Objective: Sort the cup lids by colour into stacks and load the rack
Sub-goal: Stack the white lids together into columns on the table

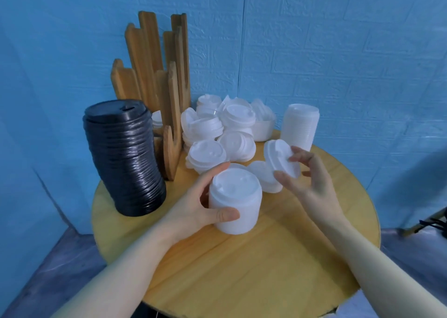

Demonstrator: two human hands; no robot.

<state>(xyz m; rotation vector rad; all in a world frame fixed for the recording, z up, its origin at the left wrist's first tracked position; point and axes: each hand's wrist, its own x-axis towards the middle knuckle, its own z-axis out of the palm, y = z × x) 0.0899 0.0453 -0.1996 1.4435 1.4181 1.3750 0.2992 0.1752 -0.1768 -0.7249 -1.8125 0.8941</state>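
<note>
Left hand (193,204): gripping a short stack of white lids (235,200) at the counter's middle, thumb curled across the near side, fingers wrapping the far side.
Right hand (306,172): pinching a single white lid (280,157) between thumb and fingertips, holding it tilted on edge, just right of and above the short stack.
Loose white lids (217,129): lying jumbled in a heap on the far half of the counter, some face up, some tipped over; one more (262,176) resting flat just beside the held pair.
Tall white stack (300,126): standing upright at the far right edge, apart from the heap.
Black lid stack (127,158): towering on the left edge, leaning slightly, sip-hole lid on top.
Wooden rack (154,80): standing at the far left behind the black stack, slats pointing up; what looks like a white lid showing low between them.
Counter (242,269): round, pale wood, carrying everything, near half bare.
Backdrop: blue textured wall (338,51) closing in behind.
</note>
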